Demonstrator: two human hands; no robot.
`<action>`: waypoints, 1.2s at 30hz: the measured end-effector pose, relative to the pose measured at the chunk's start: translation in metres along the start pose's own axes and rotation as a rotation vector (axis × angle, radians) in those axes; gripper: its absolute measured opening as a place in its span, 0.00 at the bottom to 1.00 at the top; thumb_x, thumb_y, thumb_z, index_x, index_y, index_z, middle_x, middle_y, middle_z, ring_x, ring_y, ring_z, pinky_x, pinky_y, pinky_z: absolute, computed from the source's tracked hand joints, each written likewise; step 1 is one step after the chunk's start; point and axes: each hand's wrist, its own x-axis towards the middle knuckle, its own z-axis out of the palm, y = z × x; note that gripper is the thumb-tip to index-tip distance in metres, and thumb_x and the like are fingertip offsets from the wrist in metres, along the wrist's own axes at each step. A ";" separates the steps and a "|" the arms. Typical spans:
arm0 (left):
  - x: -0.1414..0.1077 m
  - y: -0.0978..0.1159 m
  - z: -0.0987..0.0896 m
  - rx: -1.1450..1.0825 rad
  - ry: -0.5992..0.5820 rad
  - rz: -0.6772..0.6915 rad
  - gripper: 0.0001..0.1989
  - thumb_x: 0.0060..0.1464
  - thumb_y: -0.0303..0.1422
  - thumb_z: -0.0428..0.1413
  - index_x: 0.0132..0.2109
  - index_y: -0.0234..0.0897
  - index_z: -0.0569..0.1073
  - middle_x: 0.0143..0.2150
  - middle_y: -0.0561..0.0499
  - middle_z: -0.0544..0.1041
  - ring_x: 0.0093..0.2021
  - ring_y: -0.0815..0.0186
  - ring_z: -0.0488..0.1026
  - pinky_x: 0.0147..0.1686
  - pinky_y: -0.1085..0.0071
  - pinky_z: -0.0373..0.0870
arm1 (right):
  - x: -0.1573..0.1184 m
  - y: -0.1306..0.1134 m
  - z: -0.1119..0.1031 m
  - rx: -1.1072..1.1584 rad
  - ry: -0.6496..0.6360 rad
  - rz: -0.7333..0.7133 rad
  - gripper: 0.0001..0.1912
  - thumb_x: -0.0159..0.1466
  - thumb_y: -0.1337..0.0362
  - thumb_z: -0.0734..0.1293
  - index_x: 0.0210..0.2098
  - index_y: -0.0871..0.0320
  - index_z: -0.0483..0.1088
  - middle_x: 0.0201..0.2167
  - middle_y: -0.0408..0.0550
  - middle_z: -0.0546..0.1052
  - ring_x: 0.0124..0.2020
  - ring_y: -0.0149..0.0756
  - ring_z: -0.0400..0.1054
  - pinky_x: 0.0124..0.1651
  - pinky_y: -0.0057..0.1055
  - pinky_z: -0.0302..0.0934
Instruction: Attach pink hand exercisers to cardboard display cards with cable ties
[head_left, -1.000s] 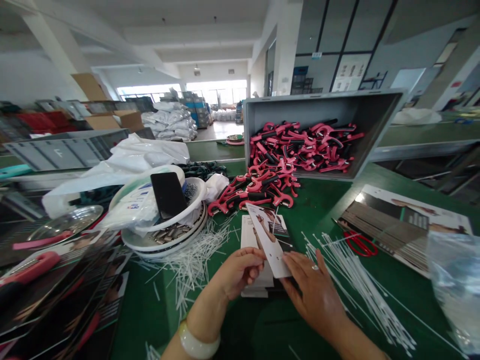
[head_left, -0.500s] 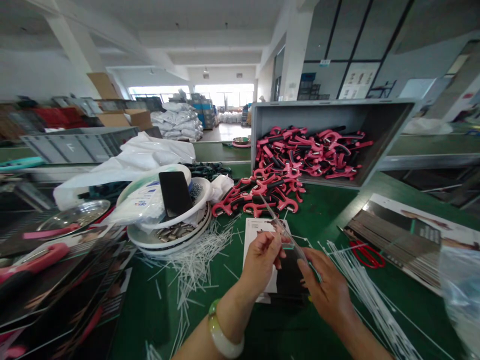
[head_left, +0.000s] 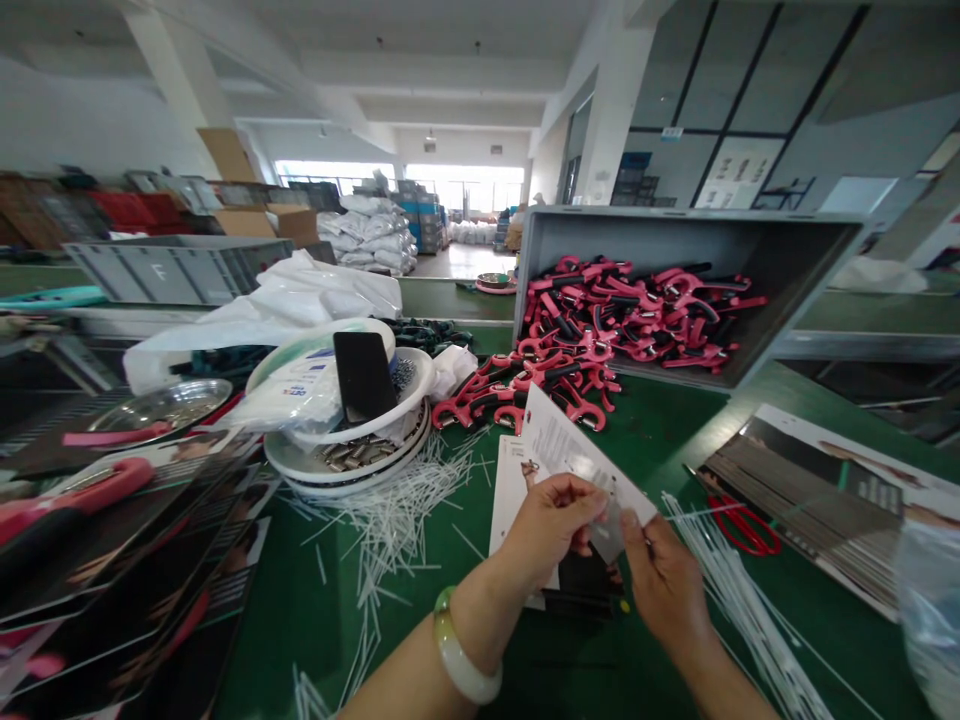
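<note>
Both my hands hold a white printed card point(head_left: 577, 450), its text side up and its far end tilted toward the bin. My left hand point(head_left: 551, 530) pinches its lower edge, and my right hand point(head_left: 664, 585) grips its right corner. A small clear plastic piece point(head_left: 609, 532) shows between my hands, against the card. Under my left hand lies a stack of white cards point(head_left: 510, 510), partly hidden. A pale green bangle point(head_left: 457, 655) circles my left wrist.
A grey bin point(head_left: 690, 235) tips its red-and-black hand grip exercisers point(head_left: 637, 310) onto the green bench. White plastic strips point(head_left: 390, 520) lie left, with more point(head_left: 742, 610) right beside red scissors point(head_left: 746, 525). A white bowl point(head_left: 337, 400) holds a black phone point(head_left: 365, 378).
The card has turned from edge-on to its text side facing up. My hands have drawn closer together. The whole view has shifted slightly as my head moved.
</note>
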 end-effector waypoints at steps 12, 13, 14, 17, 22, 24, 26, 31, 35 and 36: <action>-0.002 0.005 -0.007 0.021 0.002 -0.052 0.20 0.34 0.43 0.66 0.25 0.33 0.68 0.22 0.56 0.69 0.17 0.78 0.61 0.16 0.79 0.61 | 0.000 -0.002 0.003 -0.045 -0.007 -0.137 0.18 0.67 0.56 0.55 0.42 0.59 0.71 0.35 0.55 0.75 0.36 0.40 0.70 0.40 0.36 0.66; -0.002 0.005 -0.007 0.020 0.003 -0.051 0.20 0.34 0.43 0.66 0.26 0.33 0.68 0.22 0.56 0.69 0.17 0.78 0.61 0.16 0.79 0.61 | 0.000 -0.003 0.003 -0.049 -0.011 -0.142 0.18 0.67 0.56 0.55 0.42 0.59 0.71 0.35 0.55 0.75 0.36 0.41 0.70 0.40 0.36 0.66; -0.002 0.005 -0.008 0.018 0.003 -0.050 0.20 0.33 0.44 0.66 0.26 0.33 0.68 0.22 0.56 0.70 0.18 0.78 0.62 0.17 0.79 0.61 | -0.001 -0.003 0.004 -0.055 -0.015 -0.151 0.18 0.67 0.57 0.55 0.41 0.59 0.71 0.35 0.55 0.74 0.37 0.41 0.70 0.40 0.37 0.67; -0.003 0.006 -0.009 0.011 0.016 -0.034 0.22 0.33 0.45 0.66 0.27 0.33 0.69 0.22 0.56 0.70 0.18 0.78 0.63 0.18 0.79 0.63 | -0.002 -0.002 0.005 -0.103 -0.006 -0.244 0.16 0.67 0.59 0.54 0.41 0.59 0.71 0.38 0.56 0.74 0.40 0.42 0.71 0.41 0.38 0.68; -0.011 0.005 -0.013 -0.033 0.119 0.041 0.24 0.35 0.45 0.66 0.31 0.35 0.64 0.22 0.58 0.68 0.19 0.76 0.67 0.20 0.79 0.65 | -0.004 0.000 0.010 -0.280 0.013 -0.489 0.15 0.67 0.62 0.55 0.48 0.59 0.68 0.40 0.55 0.75 0.43 0.42 0.70 0.44 0.39 0.68; -0.019 0.005 -0.017 -0.071 0.177 0.074 0.24 0.37 0.46 0.65 0.34 0.37 0.62 0.26 0.58 0.69 0.21 0.74 0.70 0.21 0.79 0.66 | -0.006 0.000 0.013 -0.357 0.003 -0.546 0.16 0.67 0.63 0.55 0.49 0.59 0.68 0.39 0.55 0.75 0.41 0.41 0.70 0.41 0.38 0.68; -0.028 0.008 -0.022 -0.087 0.250 0.121 0.25 0.40 0.47 0.63 0.39 0.40 0.60 0.31 0.58 0.70 0.23 0.73 0.72 0.23 0.78 0.67 | -0.009 -0.002 0.017 -0.442 -0.006 -0.595 0.17 0.67 0.65 0.54 0.49 0.60 0.67 0.38 0.56 0.74 0.39 0.41 0.70 0.38 0.37 0.69; -0.049 0.014 -0.042 0.159 0.260 0.136 0.25 0.39 0.40 0.65 0.44 0.40 0.65 0.36 0.54 0.72 0.25 0.74 0.70 0.25 0.76 0.67 | -0.016 -0.010 0.029 -0.564 -0.047 -0.711 0.18 0.63 0.73 0.54 0.48 0.63 0.68 0.37 0.57 0.73 0.39 0.43 0.68 0.39 0.39 0.67; -0.050 0.007 -0.064 0.298 0.293 0.067 0.14 0.42 0.39 0.63 0.30 0.32 0.71 0.26 0.53 0.72 0.24 0.74 0.66 0.25 0.77 0.62 | -0.013 -0.011 0.033 -0.501 -0.122 -0.727 0.16 0.63 0.71 0.56 0.49 0.61 0.68 0.39 0.55 0.73 0.42 0.44 0.66 0.47 0.45 0.63; -0.049 0.005 -0.069 0.290 0.320 0.065 0.14 0.43 0.39 0.63 0.30 0.31 0.72 0.25 0.53 0.72 0.24 0.73 0.66 0.25 0.77 0.61 | -0.011 -0.009 0.032 -0.481 -0.142 -0.702 0.16 0.63 0.67 0.58 0.50 0.61 0.67 0.40 0.55 0.73 0.43 0.44 0.66 0.48 0.46 0.63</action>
